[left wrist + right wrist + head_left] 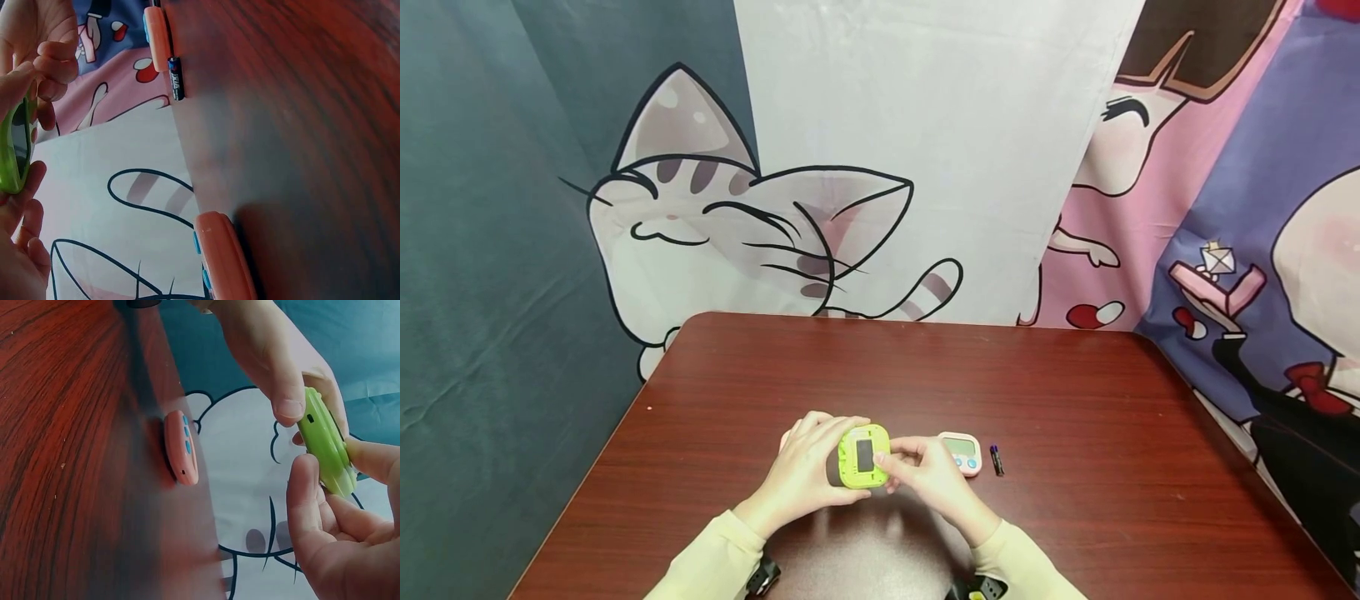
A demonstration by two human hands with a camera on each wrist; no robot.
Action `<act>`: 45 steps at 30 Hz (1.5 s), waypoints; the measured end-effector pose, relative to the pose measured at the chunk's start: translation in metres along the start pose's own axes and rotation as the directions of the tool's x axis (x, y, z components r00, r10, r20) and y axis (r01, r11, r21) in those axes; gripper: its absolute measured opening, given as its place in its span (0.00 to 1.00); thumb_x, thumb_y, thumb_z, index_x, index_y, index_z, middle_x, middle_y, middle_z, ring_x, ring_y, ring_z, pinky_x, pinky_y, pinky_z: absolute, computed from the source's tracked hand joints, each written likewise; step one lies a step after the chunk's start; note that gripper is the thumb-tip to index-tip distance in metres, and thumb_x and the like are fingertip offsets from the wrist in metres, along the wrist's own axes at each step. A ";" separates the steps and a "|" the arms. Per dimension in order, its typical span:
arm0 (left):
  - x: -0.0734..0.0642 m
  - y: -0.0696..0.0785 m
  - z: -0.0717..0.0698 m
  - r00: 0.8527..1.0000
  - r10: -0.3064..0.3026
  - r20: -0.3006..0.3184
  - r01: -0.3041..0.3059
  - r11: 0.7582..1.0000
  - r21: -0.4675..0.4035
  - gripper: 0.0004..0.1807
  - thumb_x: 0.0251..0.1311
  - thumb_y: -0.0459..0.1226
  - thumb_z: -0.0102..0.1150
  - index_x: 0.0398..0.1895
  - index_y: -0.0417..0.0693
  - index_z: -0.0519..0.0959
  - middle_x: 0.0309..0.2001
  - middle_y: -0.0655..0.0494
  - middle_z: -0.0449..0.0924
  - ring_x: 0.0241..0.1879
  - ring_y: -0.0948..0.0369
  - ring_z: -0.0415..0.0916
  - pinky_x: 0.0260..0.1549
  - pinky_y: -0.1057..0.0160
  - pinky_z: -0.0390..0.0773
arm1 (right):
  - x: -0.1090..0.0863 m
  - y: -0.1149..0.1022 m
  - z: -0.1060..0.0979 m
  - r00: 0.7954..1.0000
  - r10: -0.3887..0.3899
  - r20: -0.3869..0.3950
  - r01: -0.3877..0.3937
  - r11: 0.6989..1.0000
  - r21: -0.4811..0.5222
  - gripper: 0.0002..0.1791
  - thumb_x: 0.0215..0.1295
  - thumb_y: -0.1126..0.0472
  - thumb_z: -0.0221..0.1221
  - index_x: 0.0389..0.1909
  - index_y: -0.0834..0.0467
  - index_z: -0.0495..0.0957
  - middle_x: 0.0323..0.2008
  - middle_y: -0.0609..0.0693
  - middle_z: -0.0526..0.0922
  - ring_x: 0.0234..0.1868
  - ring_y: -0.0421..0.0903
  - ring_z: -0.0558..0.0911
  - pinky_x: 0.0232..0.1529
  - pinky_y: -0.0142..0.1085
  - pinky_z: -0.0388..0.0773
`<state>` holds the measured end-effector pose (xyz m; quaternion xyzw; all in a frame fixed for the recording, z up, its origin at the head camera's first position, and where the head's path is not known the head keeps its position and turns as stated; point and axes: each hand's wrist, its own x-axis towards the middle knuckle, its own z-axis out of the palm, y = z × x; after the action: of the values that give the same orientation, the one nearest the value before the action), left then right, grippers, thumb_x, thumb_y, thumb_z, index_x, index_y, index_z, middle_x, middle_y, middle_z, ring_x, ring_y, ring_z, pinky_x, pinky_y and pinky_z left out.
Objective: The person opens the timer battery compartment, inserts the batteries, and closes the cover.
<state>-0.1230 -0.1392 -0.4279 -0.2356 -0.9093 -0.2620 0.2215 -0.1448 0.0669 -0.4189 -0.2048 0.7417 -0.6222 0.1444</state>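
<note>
"Between the two hands, is that the green device (863,457)?"

"Yes, raised over the table (925,367). The left hand (807,468) grips it, fingers along the far rim, thumb at the near one; the right hand (931,477) pinches the opposite side, thumb on the face's edge."

"Why like that?"

"Probably so the left hand steadies the body by its rims, with the dark panel (865,450) uncovered and the right thumb able to press beside it."

"Which way does it point?"

"Its panelled face is turned up toward the wearer. The outline is nearly square, so I can't call its long axis; the panel's runs away from the person."

"And past the right hand?"

"A pink device (964,454), partly covered by that hand in the head view, then a battery (996,460) just beside it, pointing roughly away from the person. Both seem laid within the right hand's reach. Another pink timer (225,256) shows in the left wrist view."
</note>
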 end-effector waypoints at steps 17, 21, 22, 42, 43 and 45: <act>-0.001 0.002 -0.005 0.998 0.035 0.049 -0.034 0.999 -0.006 0.45 0.26 0.55 0.77 0.58 0.63 0.73 0.49 0.72 0.77 0.47 0.68 0.64 0.39 0.55 0.62 | 0.000 -0.002 -0.005 0.997 0.032 0.066 -0.036 0.998 0.055 0.17 0.58 0.65 0.63 0.41 0.76 0.77 0.29 0.65 0.84 0.21 0.40 0.81 0.29 0.41 0.82; -0.001 0.001 -0.006 0.998 0.041 0.053 -0.041 0.999 0.004 0.45 0.26 0.54 0.77 0.58 0.64 0.73 0.48 0.72 0.78 0.47 0.68 0.64 0.39 0.55 0.63 | 0.000 -0.001 -0.005 0.995 0.045 0.089 -0.053 0.995 0.090 0.18 0.59 0.68 0.61 0.45 0.79 0.75 0.29 0.66 0.83 0.22 0.39 0.81 0.29 0.38 0.81; -0.001 0.001 -0.006 0.998 0.043 0.055 -0.044 0.999 0.010 0.45 0.26 0.54 0.77 0.58 0.64 0.73 0.48 0.72 0.78 0.47 0.68 0.64 0.39 0.55 0.63 | 0.000 -0.001 -0.004 0.995 0.049 0.090 -0.058 0.994 0.097 0.19 0.59 0.68 0.61 0.46 0.79 0.75 0.30 0.66 0.83 0.22 0.39 0.81 0.29 0.36 0.81; -0.001 -0.008 -0.004 0.997 0.048 0.058 -0.047 0.999 -0.025 0.47 0.25 0.53 0.79 0.59 0.63 0.72 0.46 0.69 0.80 0.45 0.68 0.64 0.40 0.53 0.67 | -0.002 -0.002 -0.003 0.991 0.123 0.062 -0.130 0.982 0.134 0.18 0.62 0.68 0.58 0.48 0.80 0.73 0.31 0.67 0.83 0.24 0.45 0.84 0.33 0.45 0.81; -0.001 -0.008 -0.003 0.997 0.048 0.055 -0.047 0.999 -0.025 0.47 0.25 0.53 0.79 0.59 0.62 0.72 0.46 0.69 0.80 0.45 0.67 0.64 0.40 0.52 0.67 | -0.002 -0.002 -0.003 0.991 0.125 0.052 -0.131 0.982 0.134 0.19 0.62 0.68 0.59 0.48 0.79 0.73 0.31 0.67 0.83 0.25 0.46 0.84 0.33 0.46 0.81; -0.001 -0.009 -0.003 0.998 0.042 0.051 -0.041 0.999 -0.025 0.47 0.25 0.53 0.79 0.59 0.63 0.72 0.46 0.68 0.80 0.45 0.67 0.64 0.41 0.52 0.67 | -0.002 -0.003 -0.002 0.992 0.119 0.030 -0.122 0.986 0.115 0.19 0.61 0.67 0.60 0.48 0.78 0.74 0.31 0.65 0.84 0.24 0.47 0.84 0.31 0.46 0.81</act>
<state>-0.1262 -0.1478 -0.4291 -0.2638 -0.9064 -0.2619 0.2006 -0.1438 0.0690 -0.4159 -0.1582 0.7135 -0.6520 0.2020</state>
